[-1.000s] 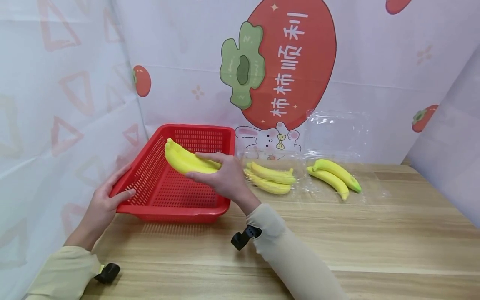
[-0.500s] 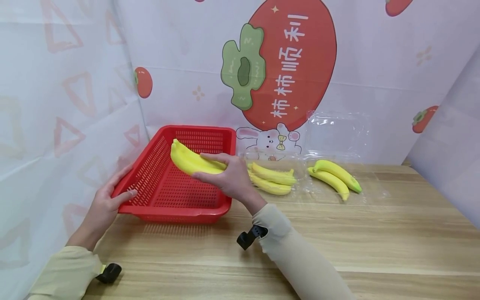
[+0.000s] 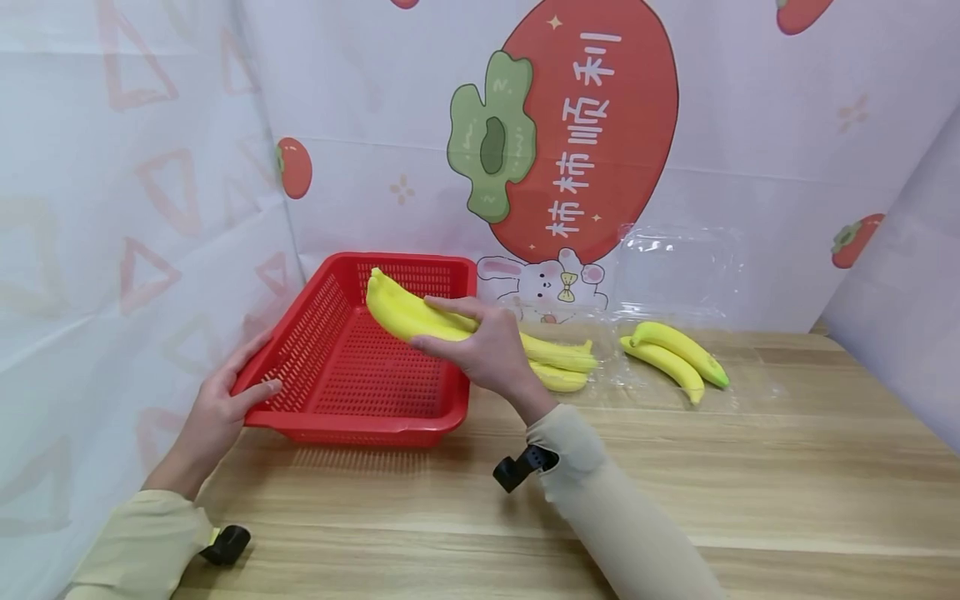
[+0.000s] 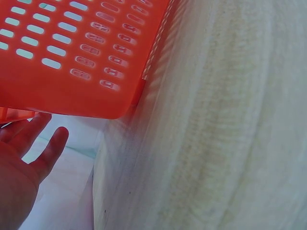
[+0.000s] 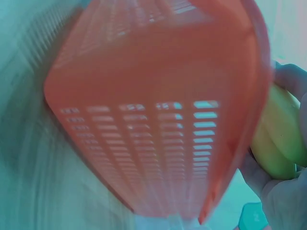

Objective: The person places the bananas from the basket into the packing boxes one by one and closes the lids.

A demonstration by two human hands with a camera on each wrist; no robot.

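My right hand point(image 3: 491, 350) grips yellow bananas point(image 3: 408, 310), at least two side by side in the right wrist view, over the right part of a red plastic basket point(image 3: 352, 423). Their stem end points up and left, above the basket's inside. My left hand point(image 3: 217, 417) holds the basket's left rim near the front corner, thumb over the inner side. Its other fingers are mostly hidden behind the rim in the head view. In the left wrist view, fingertips lie under the edge of the basket point(image 4: 72, 96). No fruit shows inside the basket.
Right of the basket, more bananas point(image 3: 558, 380) lie in clear plastic packaging, partly behind my right hand. Two bananas point(image 3: 675, 358) rest farther right before a raised clear lid point(image 3: 675, 275). Printed cloth walls point(image 3: 375, 100) enclose the back and sides of the wooden table point(image 3: 390, 542).
My right hand has moved to the right with the bananas, from over the basket's middle toward its right rim. The left hand keeps its hold on the rim. The head view has shifted slightly.
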